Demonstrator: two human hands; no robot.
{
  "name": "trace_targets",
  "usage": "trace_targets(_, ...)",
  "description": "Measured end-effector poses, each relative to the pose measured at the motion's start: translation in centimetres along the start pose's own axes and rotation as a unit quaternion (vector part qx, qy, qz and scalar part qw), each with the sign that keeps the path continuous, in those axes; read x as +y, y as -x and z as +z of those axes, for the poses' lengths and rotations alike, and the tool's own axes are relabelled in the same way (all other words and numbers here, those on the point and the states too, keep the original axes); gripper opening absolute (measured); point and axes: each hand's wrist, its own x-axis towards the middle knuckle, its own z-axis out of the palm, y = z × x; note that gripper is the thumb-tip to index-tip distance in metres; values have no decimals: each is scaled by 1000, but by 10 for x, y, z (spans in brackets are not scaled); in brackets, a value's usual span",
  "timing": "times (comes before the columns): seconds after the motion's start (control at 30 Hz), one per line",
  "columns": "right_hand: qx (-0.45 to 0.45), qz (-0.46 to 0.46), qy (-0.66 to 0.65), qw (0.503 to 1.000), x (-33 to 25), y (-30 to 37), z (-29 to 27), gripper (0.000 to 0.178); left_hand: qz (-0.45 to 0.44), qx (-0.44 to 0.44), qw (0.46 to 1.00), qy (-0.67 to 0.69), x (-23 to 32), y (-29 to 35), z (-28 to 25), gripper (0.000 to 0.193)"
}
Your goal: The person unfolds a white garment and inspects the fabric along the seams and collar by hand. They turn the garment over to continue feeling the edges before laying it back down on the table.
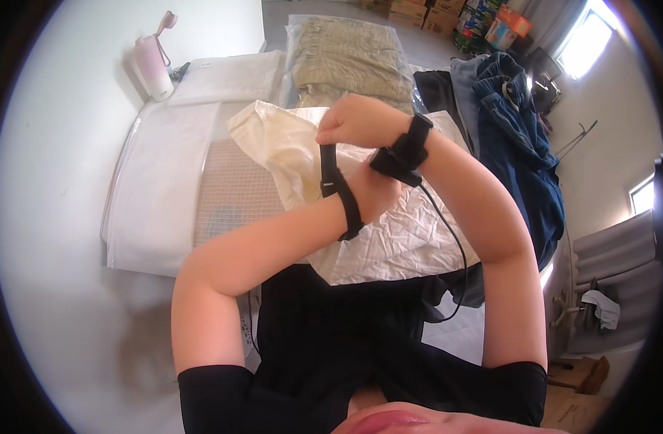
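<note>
My right hand [364, 121] is closed, pinching the loose end of a black strap [328, 163]. That strap wraps around my left wrist and passes through a small buckle. Below it, my left hand [378, 192] shows its back; its fingers are curled under or hidden behind the black device [400, 160] strapped to my right wrist. A thin black cable [458, 249] runs down from the device. Both hands are above a crumpled cream cloth garment [389, 249] spread over the table's front edge.
Flat white packages [154, 188] and a beige checked textile [241, 184] lie at the left. A pink and white bottle [154, 69] stands by the wall. Behind is a bagged khaki garment [353, 61]; blue jeans [516, 137] hang at the right. Boxes [422, 14] stand farther back.
</note>
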Motion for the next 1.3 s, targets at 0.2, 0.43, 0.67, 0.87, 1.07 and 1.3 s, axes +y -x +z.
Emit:
trace_targets(0.2,-3,77,9,997,3,-19,-9,27,-14,-201,971,-132,8,1,-9,21)
trace_targets(0.43,-71,-2,-37,997,-33,1,-2,25,-46,-154,987,17,2,-9,-38,31)
trace_targets(0.67,-41,-4,36,999,-49,8,10,22,-75,-137,986,53,-7,-2,-51,27)
trace_targets(0.87,-58,51,8,997,-34,6,12,21,-71,-137,978,138,-7,8,-45,25)
trace_targets(1.07,-79,80,-20,994,-11,0,20,21,-27,-134,984,118,-5,9,-41,23)
trace_targets(1.3,-58,103,-154,981,-13,4,20,19,-119,-196,966,116,-2,6,-47,21)
